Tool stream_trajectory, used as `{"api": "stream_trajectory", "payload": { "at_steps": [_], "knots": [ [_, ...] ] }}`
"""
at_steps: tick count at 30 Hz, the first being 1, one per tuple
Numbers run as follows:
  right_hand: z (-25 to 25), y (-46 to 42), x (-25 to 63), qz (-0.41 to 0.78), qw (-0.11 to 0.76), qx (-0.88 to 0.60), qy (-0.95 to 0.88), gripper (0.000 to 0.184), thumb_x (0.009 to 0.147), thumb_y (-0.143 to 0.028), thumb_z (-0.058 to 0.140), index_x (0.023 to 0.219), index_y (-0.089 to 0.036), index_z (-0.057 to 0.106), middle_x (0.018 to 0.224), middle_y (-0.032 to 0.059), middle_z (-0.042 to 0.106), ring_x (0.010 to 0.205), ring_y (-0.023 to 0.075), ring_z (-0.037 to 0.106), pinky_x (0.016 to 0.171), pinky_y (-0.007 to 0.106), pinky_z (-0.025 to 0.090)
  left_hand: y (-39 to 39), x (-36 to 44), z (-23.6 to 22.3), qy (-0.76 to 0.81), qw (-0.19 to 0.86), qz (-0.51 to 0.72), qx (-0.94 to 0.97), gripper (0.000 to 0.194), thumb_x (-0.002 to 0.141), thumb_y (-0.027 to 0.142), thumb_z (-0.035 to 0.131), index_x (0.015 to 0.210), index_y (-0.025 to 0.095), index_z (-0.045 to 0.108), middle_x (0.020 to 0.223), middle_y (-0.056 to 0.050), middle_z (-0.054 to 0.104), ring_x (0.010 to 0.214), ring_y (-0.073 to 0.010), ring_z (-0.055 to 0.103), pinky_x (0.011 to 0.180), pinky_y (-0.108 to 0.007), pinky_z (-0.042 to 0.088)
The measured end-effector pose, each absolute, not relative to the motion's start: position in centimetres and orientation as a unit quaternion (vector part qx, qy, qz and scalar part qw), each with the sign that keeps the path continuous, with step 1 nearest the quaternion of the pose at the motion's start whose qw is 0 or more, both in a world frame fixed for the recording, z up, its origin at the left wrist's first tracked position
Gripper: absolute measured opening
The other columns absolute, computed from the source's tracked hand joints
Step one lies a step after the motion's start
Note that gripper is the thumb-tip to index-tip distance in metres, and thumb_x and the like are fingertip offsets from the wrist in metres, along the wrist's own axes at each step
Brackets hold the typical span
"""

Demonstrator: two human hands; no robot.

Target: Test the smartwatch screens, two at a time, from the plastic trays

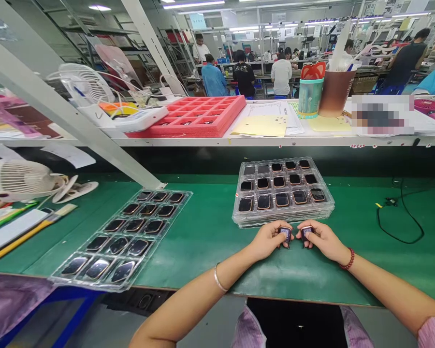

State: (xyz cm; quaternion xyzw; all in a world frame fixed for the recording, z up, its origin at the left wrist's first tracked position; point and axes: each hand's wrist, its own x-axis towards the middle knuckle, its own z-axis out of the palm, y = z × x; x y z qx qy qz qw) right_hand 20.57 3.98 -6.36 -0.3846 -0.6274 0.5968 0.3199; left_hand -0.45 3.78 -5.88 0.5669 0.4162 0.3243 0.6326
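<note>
My left hand (270, 239) pinches a small dark watch body (285, 234) just above the green mat. My right hand (321, 239) pinches a second watch body (306, 232) beside it, the two almost touching. Both hands rest in front of a stack of clear plastic trays (239, 212) whose top tray holds several dark, copper-rimmed watch bodies; a few of its back-left cells are empty. Further left, another clear tray (183, 205) full of dark watch bodies lies at an angle on the mat.
A white slanted frame post (76, 126) meets the mat between the trays. Small white fans (21, 179), a brush and pencils lie far left. A black cable (402, 212) lies right. The upper shelf carries a red foam tray (199, 116), papers and cups. Other people work behind.
</note>
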Motion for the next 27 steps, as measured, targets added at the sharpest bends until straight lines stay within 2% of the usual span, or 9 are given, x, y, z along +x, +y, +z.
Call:
{"api": "stream_trajectory", "payload": {
  "at_steps": [11, 18, 21, 24, 27],
  "knots": [
    [-6.32, 3.96, 20.46, 0.596, 0.320, -0.381, -0.630, 0.021, 0.086, -0.032, 0.052, 0.102, -0.018, 0.054, 0.088, 0.0054, 0.065, 0.061, 0.0109, 0.059, 0.056, 0.025, 0.048, 3.76, -0.47, -6.08, 0.407, 0.633, 0.325, 0.573, 0.024, 0.079, 0.025, 0.055, 0.099, 0.013, 0.056, 0.082, -0.006, 0.066, 0.058, -0.0098, 0.060, 0.050, -0.019, 0.040],
    [-6.61, 4.06, 20.57, 0.601, 0.339, -0.370, -0.622, 0.025, 0.091, -0.037, 0.042, 0.099, -0.017, 0.055, 0.081, 0.0051, 0.065, 0.055, 0.0105, 0.054, 0.052, 0.025, 0.047, 3.84, -0.50, -6.35, 0.404, 0.632, 0.325, 0.576, 0.029, 0.083, 0.037, 0.050, 0.099, 0.013, 0.057, 0.084, -0.007, 0.066, 0.058, -0.0100, 0.060, 0.046, -0.018, 0.035],
    [-6.79, 3.92, 20.53, 0.585, 0.337, -0.378, -0.634, 0.021, 0.085, -0.025, 0.051, 0.105, -0.019, 0.052, 0.084, 0.0032, 0.063, 0.058, 0.0105, 0.053, 0.054, 0.024, 0.047, 3.75, -0.28, -6.36, 0.380, 0.641, 0.356, 0.564, 0.029, 0.077, 0.026, 0.058, 0.104, 0.015, 0.054, 0.090, -0.006, 0.065, 0.069, -0.0112, 0.060, 0.058, -0.021, 0.043],
    [-6.73, 3.80, 20.51, 0.585, 0.326, -0.365, -0.646, 0.038, 0.078, -0.014, 0.053, 0.114, -0.022, 0.047, 0.094, 0.0038, 0.062, 0.069, 0.0121, 0.056, 0.059, 0.025, 0.047, 3.67, -0.14, -6.33, 0.369, 0.636, 0.379, 0.562, 0.037, 0.069, 0.015, 0.064, 0.104, 0.016, 0.053, 0.089, -0.004, 0.062, 0.078, -0.0127, 0.059, 0.072, -0.026, 0.045],
    [-6.49, 3.87, 20.55, 0.607, 0.320, -0.353, -0.636, 0.033, 0.081, -0.017, 0.047, 0.114, -0.021, 0.048, 0.100, 0.0065, 0.061, 0.073, 0.0138, 0.058, 0.060, 0.027, 0.048, 3.68, -0.23, -6.29, 0.379, 0.635, 0.363, 0.567, 0.029, 0.072, 0.019, 0.061, 0.100, 0.015, 0.053, 0.081, -0.003, 0.061, 0.069, -0.0116, 0.057, 0.064, -0.025, 0.045]
  ]
}}
